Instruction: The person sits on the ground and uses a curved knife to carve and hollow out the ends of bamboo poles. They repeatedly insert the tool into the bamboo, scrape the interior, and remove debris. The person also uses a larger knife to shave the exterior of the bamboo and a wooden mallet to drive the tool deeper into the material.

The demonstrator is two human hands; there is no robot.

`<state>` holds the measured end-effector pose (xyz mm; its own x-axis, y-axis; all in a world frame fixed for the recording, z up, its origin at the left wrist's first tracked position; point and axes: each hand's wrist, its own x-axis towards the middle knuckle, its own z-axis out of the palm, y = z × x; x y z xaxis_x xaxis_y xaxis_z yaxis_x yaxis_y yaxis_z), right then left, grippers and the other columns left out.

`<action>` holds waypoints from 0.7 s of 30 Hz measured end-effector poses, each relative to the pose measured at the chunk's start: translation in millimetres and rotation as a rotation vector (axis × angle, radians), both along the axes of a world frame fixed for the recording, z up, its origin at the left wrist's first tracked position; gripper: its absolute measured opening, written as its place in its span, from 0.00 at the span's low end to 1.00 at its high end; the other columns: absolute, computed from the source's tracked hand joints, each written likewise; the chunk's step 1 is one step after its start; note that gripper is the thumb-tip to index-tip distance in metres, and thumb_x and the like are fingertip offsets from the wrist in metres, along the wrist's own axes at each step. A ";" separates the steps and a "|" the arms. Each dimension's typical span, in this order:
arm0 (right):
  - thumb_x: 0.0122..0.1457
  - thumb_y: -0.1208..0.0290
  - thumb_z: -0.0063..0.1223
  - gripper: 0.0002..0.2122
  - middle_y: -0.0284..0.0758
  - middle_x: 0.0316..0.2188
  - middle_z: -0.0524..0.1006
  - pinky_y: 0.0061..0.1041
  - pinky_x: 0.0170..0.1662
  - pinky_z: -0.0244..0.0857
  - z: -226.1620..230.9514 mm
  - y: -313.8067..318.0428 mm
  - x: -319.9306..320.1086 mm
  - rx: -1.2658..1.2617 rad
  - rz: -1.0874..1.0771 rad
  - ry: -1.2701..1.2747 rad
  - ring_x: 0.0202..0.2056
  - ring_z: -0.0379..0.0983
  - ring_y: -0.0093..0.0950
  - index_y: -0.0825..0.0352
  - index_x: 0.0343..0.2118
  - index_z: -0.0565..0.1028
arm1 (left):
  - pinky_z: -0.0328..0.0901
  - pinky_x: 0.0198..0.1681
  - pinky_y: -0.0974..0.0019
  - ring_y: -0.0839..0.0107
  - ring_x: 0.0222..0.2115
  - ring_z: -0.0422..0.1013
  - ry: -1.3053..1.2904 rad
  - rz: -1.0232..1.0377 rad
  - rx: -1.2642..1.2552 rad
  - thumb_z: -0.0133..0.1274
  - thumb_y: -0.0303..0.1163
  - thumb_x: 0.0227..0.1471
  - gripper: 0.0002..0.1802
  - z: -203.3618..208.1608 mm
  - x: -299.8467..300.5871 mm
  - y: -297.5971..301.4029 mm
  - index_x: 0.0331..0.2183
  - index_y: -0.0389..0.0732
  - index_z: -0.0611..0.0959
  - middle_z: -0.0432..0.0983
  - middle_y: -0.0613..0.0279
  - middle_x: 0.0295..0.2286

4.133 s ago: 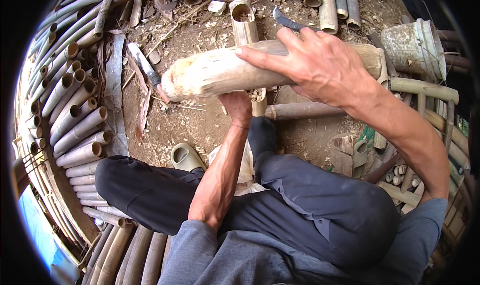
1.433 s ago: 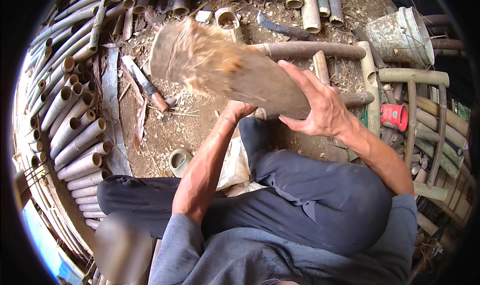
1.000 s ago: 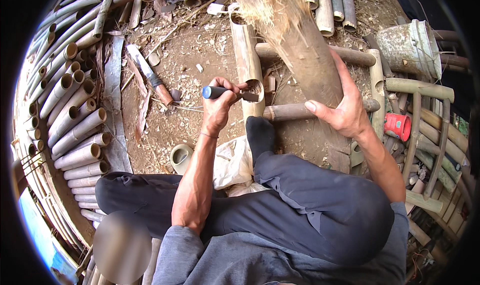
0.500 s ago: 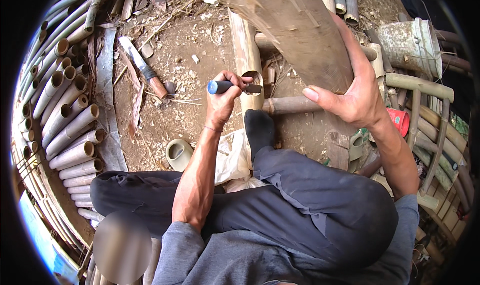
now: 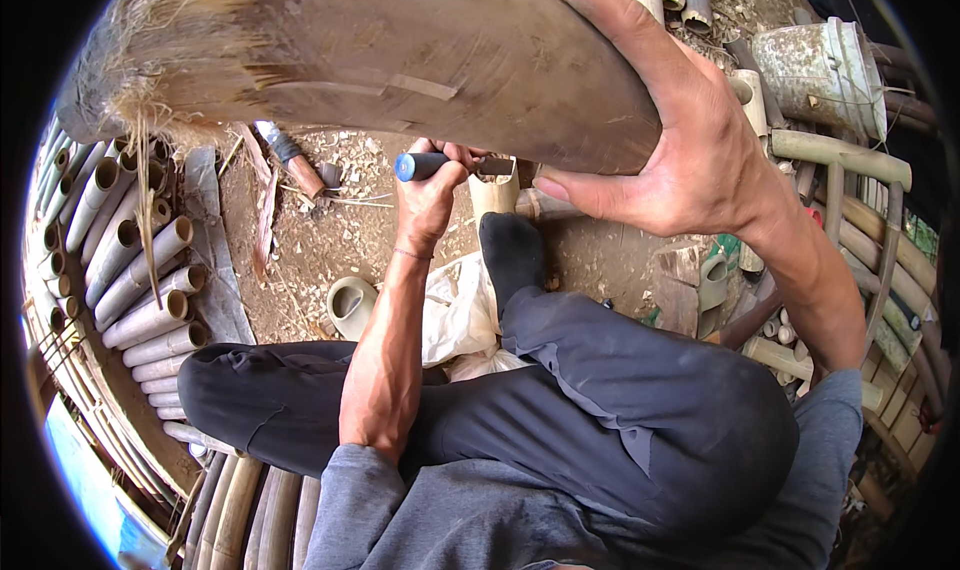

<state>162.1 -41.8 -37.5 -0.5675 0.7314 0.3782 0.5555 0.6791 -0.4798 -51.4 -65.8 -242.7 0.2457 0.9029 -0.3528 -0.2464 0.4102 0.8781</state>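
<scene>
In my left hand (image 5: 430,192) is a chisel (image 5: 494,167) with a blue-ended dark handle, my fingers wrapped around it. Its blade lies at the opening cut in a pale bamboo pole (image 5: 493,199), beside my black-socked foot (image 5: 511,255). My right hand (image 5: 685,140) grips the narrow end of a broad brown wooden club (image 5: 400,65) with a frayed, fibrous far end. Raised high, the club hides much of the pole and the ground beyond. A bamboo crosspiece (image 5: 545,207) meets the pole just right of my foot.
Cut bamboo tubes (image 5: 150,270) are stacked at the left. A knife with a wooden handle (image 5: 303,177) lies among chips on the dirt. Near my left forearm are a clog (image 5: 352,308) and a white plastic bag (image 5: 462,315). A dirty bucket (image 5: 815,75) and a bamboo frame (image 5: 840,162) stand right.
The club has swung left and nearer the camera, its frayed end now at the upper left. My right hand rose slightly with it; the left still holds the chisel at the opening.
</scene>
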 end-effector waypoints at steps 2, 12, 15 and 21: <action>0.40 0.69 0.71 0.48 0.53 0.57 0.66 0.32 0.50 0.71 -22.3 8.7 6.4 0.073 0.027 0.057 0.49 0.74 0.42 0.74 0.64 0.53 | 0.68 0.42 0.62 0.62 0.37 0.75 -0.040 -0.002 0.016 0.48 0.17 0.44 0.05 1.0 2.2 1.9 0.24 0.37 0.71 0.70 0.62 0.24; 0.37 0.69 0.71 0.49 0.38 0.41 0.72 0.34 0.41 0.74 -16.2 -5.5 -11.1 -0.093 -0.075 -0.295 0.38 0.76 0.37 0.48 0.65 0.56 | 0.64 0.51 0.56 0.60 0.45 0.72 0.225 -0.077 0.262 0.52 0.26 0.50 0.12 -45.6 -0.2 -3.0 0.40 0.37 0.79 0.77 0.56 0.37; 0.37 0.67 0.71 0.50 0.33 0.33 0.70 0.34 0.36 0.75 -18.5 4.0 -15.6 0.046 -0.024 -0.709 0.30 0.75 0.34 0.39 0.66 0.54 | 0.62 0.53 0.55 0.57 0.49 0.69 0.242 -0.124 0.186 0.50 0.33 0.56 0.17 -64.9 3.7 -3.8 0.47 0.40 0.79 0.76 0.54 0.46; 0.38 0.65 0.71 0.50 0.38 0.39 0.71 0.35 0.40 0.74 -18.2 -12.8 -18.9 -0.193 -0.109 -0.634 0.35 0.75 0.38 0.40 0.66 0.52 | 0.63 0.51 0.55 0.55 0.48 0.70 0.669 -0.319 0.576 0.54 0.32 0.55 0.18 -39.7 9.6 -0.4 0.47 0.36 0.78 0.77 0.51 0.44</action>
